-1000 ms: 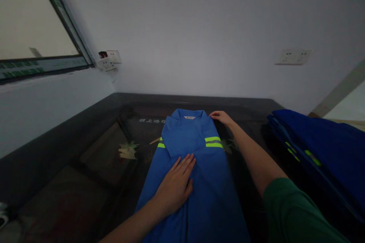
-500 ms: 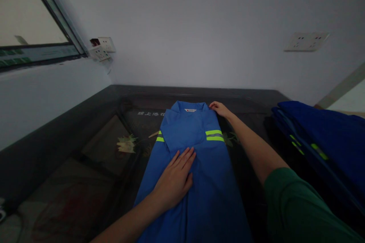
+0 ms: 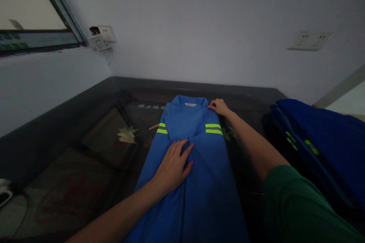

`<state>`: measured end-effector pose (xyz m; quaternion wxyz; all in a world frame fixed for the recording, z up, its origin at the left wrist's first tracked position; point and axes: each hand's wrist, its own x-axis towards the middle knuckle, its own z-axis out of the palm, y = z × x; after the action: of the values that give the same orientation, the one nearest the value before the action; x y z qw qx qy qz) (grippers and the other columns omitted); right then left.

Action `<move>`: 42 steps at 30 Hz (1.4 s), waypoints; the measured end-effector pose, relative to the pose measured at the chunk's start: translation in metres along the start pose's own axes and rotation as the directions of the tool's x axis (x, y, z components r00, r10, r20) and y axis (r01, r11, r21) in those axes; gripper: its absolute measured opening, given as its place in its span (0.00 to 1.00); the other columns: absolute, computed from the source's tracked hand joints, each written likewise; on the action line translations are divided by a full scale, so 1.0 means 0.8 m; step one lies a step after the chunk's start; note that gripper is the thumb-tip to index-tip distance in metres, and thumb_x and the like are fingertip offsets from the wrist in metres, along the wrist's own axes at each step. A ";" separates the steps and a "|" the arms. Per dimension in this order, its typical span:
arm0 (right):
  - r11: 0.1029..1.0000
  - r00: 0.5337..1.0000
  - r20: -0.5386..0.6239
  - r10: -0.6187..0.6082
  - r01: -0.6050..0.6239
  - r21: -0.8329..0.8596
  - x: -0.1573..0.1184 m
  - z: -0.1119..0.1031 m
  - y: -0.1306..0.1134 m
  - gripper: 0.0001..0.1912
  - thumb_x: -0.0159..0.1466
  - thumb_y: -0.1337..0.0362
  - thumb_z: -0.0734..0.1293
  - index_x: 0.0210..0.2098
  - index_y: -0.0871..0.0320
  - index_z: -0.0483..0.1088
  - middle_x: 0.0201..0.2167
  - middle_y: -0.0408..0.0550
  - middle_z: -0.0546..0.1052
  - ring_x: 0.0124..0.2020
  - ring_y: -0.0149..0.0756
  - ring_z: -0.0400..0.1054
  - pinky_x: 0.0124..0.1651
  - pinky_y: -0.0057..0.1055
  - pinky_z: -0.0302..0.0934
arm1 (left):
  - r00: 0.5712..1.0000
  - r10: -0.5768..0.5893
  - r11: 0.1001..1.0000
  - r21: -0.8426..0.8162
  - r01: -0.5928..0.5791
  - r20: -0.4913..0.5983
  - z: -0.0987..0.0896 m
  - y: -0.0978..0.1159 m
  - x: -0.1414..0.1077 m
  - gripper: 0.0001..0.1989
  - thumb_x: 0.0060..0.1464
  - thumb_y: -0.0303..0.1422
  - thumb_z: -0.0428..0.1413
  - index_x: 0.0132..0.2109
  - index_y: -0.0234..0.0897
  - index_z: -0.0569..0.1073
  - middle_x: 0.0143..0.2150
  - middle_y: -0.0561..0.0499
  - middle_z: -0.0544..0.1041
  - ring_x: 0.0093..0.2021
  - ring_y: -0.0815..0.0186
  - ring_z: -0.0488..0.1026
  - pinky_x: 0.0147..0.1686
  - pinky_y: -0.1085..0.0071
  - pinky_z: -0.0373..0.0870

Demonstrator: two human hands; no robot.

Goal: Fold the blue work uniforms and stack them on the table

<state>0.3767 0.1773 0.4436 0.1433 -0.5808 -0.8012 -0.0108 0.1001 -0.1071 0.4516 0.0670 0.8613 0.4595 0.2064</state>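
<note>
A blue work jacket (image 3: 205, 167) lies on the dark glossy table, its collar at the far end with a small white label. Yellow-green reflective bands cross it on both sides. My left hand (image 3: 173, 165) rests on the front of the jacket near the middle, thumb and fingers spread over the cloth. At the jacket's far right shoulder, beside the collar, my right hand (image 3: 219, 107) pinches the edge of the fabric between thumb and fingers. Part of that grip is hidden behind the hand itself.
A stack of folded dark-blue garments (image 3: 322, 140) with reflective strips lies to the right. Behind the table (image 3: 137, 83) rises a wall with sockets (image 3: 310, 40). At the lower left edge sits a white object (image 3: 5, 191) with a cable.
My left hand's fingers have spread apart, and it has shifted slightly left on the jacket. My right hand stays at the shoulder. The camera view has shifted a little.
</note>
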 end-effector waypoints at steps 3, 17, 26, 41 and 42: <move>0.995 0.996 -0.069 0.061 -0.066 -0.077 -0.016 -0.013 -0.020 0.14 0.64 0.56 0.64 0.41 0.59 0.73 0.45 0.57 0.73 0.49 0.47 0.63 0.46 0.37 0.59 | 1.000 0.009 1.000 0.021 -0.009 0.011 0.000 0.001 0.000 0.26 0.60 0.32 0.51 0.64 0.35 0.60 0.63 0.39 0.61 0.64 0.53 0.59 0.64 0.49 0.56; 0.982 0.966 0.186 0.178 -0.186 0.028 -0.091 -0.004 -0.080 0.35 0.69 0.45 0.48 0.68 0.60 0.48 0.70 0.58 0.46 0.71 0.47 0.36 0.65 0.61 0.32 | 0.998 0.007 0.999 0.036 -0.005 -0.057 0.004 0.003 -0.003 0.23 0.60 0.32 0.51 0.62 0.38 0.64 0.60 0.41 0.66 0.60 0.54 0.64 0.58 0.53 0.65; 0.967 0.967 0.022 0.255 -0.254 -0.029 -0.094 -0.014 -0.121 0.37 0.69 0.46 0.51 0.66 0.68 0.53 0.68 0.68 0.47 0.70 0.56 0.37 0.65 0.60 0.35 | 0.999 0.015 1.000 0.023 -0.014 -0.050 0.008 -0.001 -0.005 0.24 0.61 0.33 0.50 0.64 0.34 0.62 0.68 0.38 0.57 0.66 0.54 0.56 0.63 0.54 0.59; 0.990 0.994 0.006 -0.109 0.108 0.094 -0.176 -0.025 -0.182 0.27 0.70 0.50 0.53 0.63 0.55 0.60 0.67 0.54 0.56 0.68 0.48 0.46 0.65 0.54 0.45 | 1.000 0.020 0.998 0.064 -0.020 0.000 0.017 -0.005 -0.003 0.26 0.61 0.34 0.48 0.65 0.32 0.60 0.68 0.37 0.56 0.67 0.55 0.57 0.64 0.54 0.57; 0.980 0.984 0.021 -0.175 0.172 0.096 -0.186 -0.023 -0.189 0.27 0.70 0.51 0.52 0.64 0.54 0.60 0.67 0.53 0.56 0.68 0.48 0.47 0.65 0.54 0.44 | 1.000 0.022 0.998 0.066 -0.022 0.001 0.018 -0.006 -0.003 0.26 0.61 0.34 0.48 0.65 0.31 0.60 0.68 0.37 0.57 0.67 0.55 0.56 0.64 0.54 0.56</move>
<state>0.2817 -0.0133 0.4477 0.1574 -0.5015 -0.8504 0.0229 0.1013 -0.1057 0.4363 0.0363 0.8681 0.4564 0.1920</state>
